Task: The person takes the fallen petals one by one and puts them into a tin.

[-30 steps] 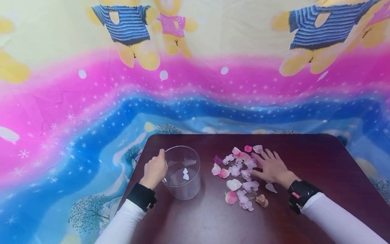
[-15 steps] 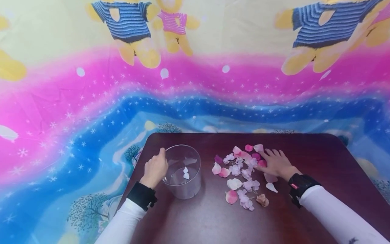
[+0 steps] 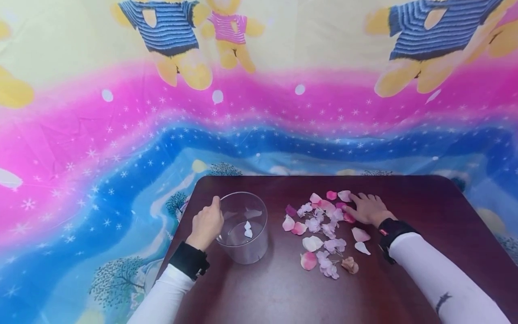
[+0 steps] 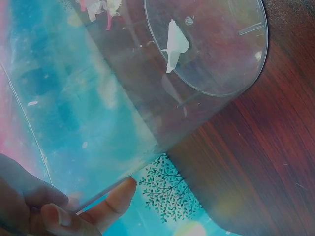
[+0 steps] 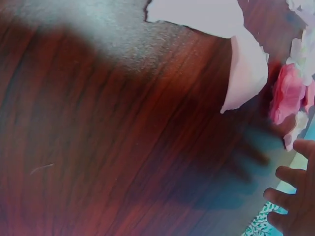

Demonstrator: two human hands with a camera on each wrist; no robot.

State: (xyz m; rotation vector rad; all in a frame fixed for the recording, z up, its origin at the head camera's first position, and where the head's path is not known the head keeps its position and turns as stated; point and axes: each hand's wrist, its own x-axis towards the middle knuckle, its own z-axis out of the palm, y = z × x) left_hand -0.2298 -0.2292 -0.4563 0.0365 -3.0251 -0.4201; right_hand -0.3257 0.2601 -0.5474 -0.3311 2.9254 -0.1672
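My left hand (image 3: pixel 206 223) grips the rim of a clear plastic bucket (image 3: pixel 252 252) on the left of the table. In the left wrist view, the thumb and fingers pinch the wall of the tilted-looking bucket (image 4: pixel 209 105). A small white petal (image 4: pixel 175 44) lies inside it. My right hand (image 3: pixel 369 209), fingers spread, is at the far right edge of a scatter of petals and pale lilac flower sprigs (image 3: pixel 328 228). Its fingertips are beside a pale pink petal (image 3: pixel 344 195) and a deep pink petal (image 3: pixel 349 218); contact is unclear.
A brown dried-looking petal (image 3: pixel 350 265) and a pink-white petal (image 3: pixel 309 261) lie at the near side of the scatter. A white petal (image 3: pixel 362 248) is at its right. The dark wooden table (image 3: pixel 279 292) ends at a printed cloth backdrop (image 3: pixel 259 103).
My right hand has moved away and to the right across the petals, uncovering deep pink and pale ones. My left hand and the bucket stay in place.
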